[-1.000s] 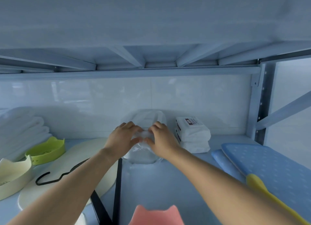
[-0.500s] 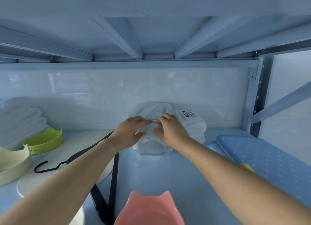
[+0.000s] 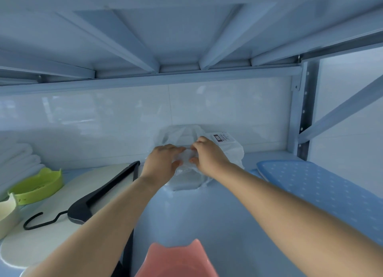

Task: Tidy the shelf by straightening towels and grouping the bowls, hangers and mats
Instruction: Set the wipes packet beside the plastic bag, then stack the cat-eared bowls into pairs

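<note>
Since the frame a second ago, the clear plastic-wrapped bundle (image 3: 187, 169) has gone back and to the right until it touches the labelled white packs (image 3: 227, 147) by the rear wall; I also now see more of the pink bowl (image 3: 176, 260) at the bottom edge.

Fingers (image 3: 176, 150) of my left hand (image 3: 160, 164) and those of my right hand (image 3: 208, 155) are pinched shut on the crumpled film at the top of the bundle, fingertips nearly meeting. The bundle is translucent, its contents pale and indistinct. It stands on the shelf (image 3: 186, 218), centre rear, with its long axis running away from me toward the wall.

Count: three bowls, namely pink, green (image 3: 38, 184) and cream (image 3: 6, 214), the last two touching at left. One black hanger (image 3: 87, 200), hook toward me, lies on the round cream mat (image 3: 35, 241). One blue dotted mat (image 3: 325, 193) lies at right. Folded white towels (image 3: 16, 162), one stack, sit at far left.
</note>
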Tool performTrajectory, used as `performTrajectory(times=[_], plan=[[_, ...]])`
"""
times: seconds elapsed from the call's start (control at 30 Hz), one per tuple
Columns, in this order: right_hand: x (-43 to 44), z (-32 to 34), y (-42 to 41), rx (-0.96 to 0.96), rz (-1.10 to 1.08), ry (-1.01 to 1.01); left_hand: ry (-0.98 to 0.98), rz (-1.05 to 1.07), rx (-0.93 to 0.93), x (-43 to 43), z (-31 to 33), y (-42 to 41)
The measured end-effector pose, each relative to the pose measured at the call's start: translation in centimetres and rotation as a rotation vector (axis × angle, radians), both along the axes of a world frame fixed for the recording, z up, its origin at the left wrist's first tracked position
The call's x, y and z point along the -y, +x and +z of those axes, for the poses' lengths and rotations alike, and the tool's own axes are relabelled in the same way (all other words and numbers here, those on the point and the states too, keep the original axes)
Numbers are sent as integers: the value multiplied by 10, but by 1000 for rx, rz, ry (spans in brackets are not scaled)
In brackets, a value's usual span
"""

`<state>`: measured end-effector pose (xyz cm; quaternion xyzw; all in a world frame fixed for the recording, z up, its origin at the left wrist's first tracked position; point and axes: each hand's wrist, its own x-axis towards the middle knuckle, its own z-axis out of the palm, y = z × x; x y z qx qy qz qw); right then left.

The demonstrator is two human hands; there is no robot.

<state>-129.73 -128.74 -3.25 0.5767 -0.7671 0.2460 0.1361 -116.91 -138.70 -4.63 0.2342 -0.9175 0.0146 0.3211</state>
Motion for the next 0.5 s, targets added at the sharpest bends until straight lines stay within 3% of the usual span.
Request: performTrajectory(times=[0.27, 0.5], plan=[[-4, -8, 3, -8, -18, -22, -35, 7, 63, -11, -3, 2], [-29, 1, 4, -51, 26, 36, -122, 47, 315, -23, 11, 48]])
